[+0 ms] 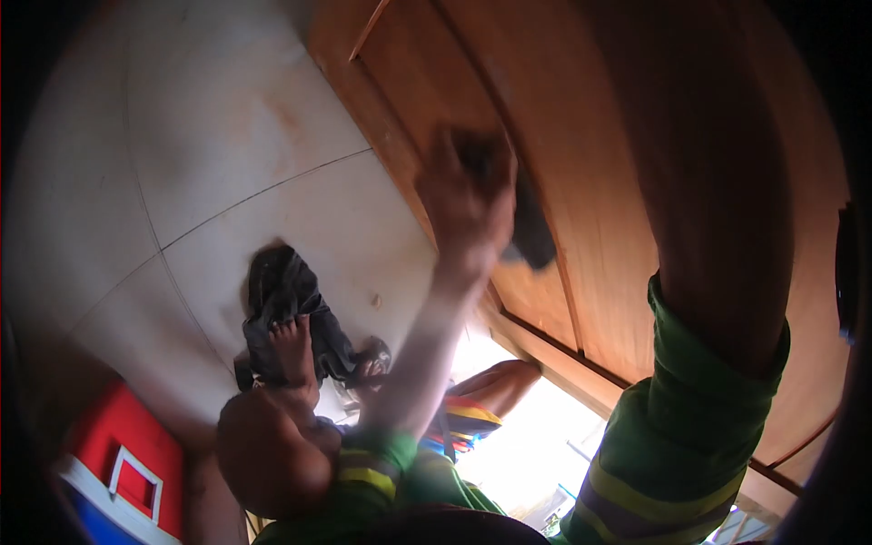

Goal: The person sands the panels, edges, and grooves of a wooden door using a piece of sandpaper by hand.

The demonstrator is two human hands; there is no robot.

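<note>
Nearest the camera: 2 green sleeves [699, 381], yellow-banded.
Right hand: out of frame past raised forearm; grip can't tell.
Left hand [468, 204]: fingers curled round 1 dark cloth-like item [531, 241], blurred.
Item location: in front of wooden panel [604, 282]; contact can't tell.
Floor [218, 118]: 1 black cloth [282, 282], bare foot [295, 350] on it; 1 red-blue box [127, 431], white handle [115, 472].

1. Your left arm [424, 365] slants from bottom centre towards the upper middle of the frame.
2. Your left hand [467, 195] is blurred there, curled into a grip.
3. Your right arm [724, 204] rises along the right side; your right hand is out of sight.
</note>
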